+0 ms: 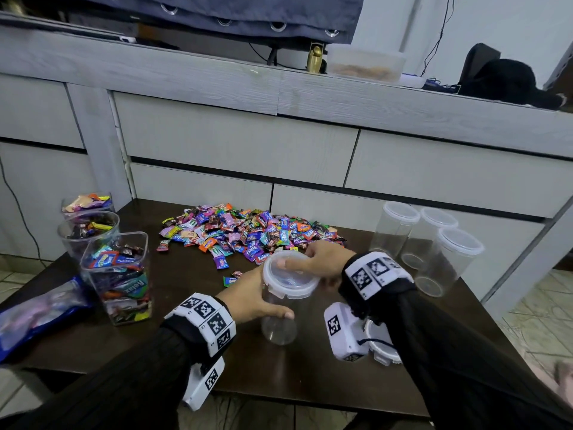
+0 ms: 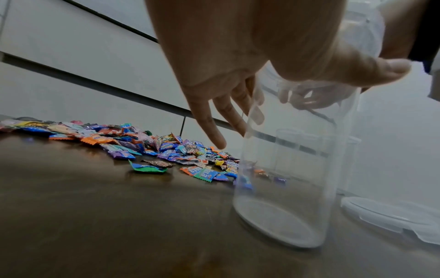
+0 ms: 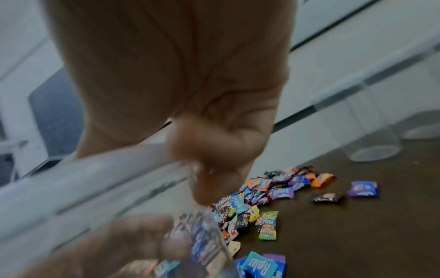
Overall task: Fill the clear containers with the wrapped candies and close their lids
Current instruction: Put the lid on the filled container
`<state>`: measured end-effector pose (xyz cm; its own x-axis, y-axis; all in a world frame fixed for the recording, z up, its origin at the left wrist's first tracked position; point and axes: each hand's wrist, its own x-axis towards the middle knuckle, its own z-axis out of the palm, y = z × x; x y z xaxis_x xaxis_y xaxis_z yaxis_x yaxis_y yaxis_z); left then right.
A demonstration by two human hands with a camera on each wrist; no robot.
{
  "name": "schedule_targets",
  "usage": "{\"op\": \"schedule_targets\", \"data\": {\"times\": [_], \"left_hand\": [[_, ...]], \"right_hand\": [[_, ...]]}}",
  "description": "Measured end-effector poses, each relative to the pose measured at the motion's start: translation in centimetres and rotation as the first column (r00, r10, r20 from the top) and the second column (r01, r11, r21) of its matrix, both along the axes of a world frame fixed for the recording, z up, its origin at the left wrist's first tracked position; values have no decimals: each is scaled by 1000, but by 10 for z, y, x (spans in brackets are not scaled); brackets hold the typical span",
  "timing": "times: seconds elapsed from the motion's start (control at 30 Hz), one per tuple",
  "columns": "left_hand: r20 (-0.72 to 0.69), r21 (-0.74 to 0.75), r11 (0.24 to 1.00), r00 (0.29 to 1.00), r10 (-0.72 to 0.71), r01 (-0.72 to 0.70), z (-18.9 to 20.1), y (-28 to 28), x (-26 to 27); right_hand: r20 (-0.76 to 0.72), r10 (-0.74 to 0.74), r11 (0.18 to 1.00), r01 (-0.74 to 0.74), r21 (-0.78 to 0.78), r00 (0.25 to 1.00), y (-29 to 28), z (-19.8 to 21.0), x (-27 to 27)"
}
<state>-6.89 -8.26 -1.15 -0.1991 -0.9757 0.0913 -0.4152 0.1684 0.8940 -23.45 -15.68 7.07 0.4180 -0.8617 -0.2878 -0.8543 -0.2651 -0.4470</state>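
A clear round container (image 1: 279,328) (image 2: 285,188) stands empty on the dark wooden table (image 1: 186,342), just in front of the pile of wrapped candies (image 1: 248,234) (image 2: 166,152) (image 3: 262,199). My left hand (image 1: 252,297) (image 2: 238,56) grips its side, thumb across the near wall and fingers behind it. A white translucent lid (image 1: 291,283) (image 3: 95,178) sits on top of the container. My right hand (image 1: 322,259) (image 3: 190,94) holds that lid from above, with a finger across its top and the thumb at its rim.
Three open containers with candies, one square (image 1: 124,283) and two round (image 1: 90,231), stand at the left beside a blue bag (image 1: 37,311). Three empty lidded containers (image 1: 434,237) stand at the right. A loose lid (image 1: 383,349) (image 2: 393,216) lies under my right wrist. Grey drawers rise behind.
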Motion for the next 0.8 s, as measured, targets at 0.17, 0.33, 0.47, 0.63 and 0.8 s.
{"op": "schedule_targets", "data": {"times": [0.17, 0.33, 0.47, 0.63, 0.8], "left_hand": [[155, 38, 998, 987, 35, -42, -2, 0, 19], [119, 45, 999, 993, -8, 2, 9, -3, 15], [1, 63, 998, 1000, -21, 21, 9, -8, 9], [-45, 51, 998, 998, 40, -37, 3, -9, 5], [-1, 29, 998, 999, 51, -51, 2, -10, 3]], "right_hand": [[314, 90, 992, -114, 58, 945, -20, 1, -18], [522, 136, 966, -229, 117, 842, -24, -8, -17], [507, 152, 981, -190, 24, 849, -20, -11, -12], [278, -26, 990, -14, 139, 960, -10, -19, -22], [386, -76, 966, -27, 256, 920, -8, -35, -27]]}}
